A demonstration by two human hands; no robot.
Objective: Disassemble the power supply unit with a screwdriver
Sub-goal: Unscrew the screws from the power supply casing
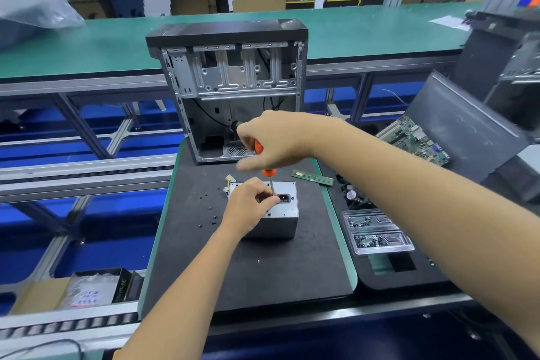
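Observation:
A grey metal power supply unit [279, 222] stands on the black foam mat [263, 272], its socket face turned up. My right hand [274, 140] grips the orange-handled screwdriver [268, 171] upright above the unit, the shaft pointing down onto the top face beside the black power socket. My left hand [248, 207] rests on the unit's left side, and its fingers pinch around the shaft's tip. The tip and the screw under it are hidden by those fingers.
An empty computer case [230, 88] stands open behind the mat. Several small black screws [209, 209] lie left of the unit. A RAM stick [312, 177], a fan [355, 194], a clear screw tray [377, 232] and a motherboard [415, 140] lie to the right.

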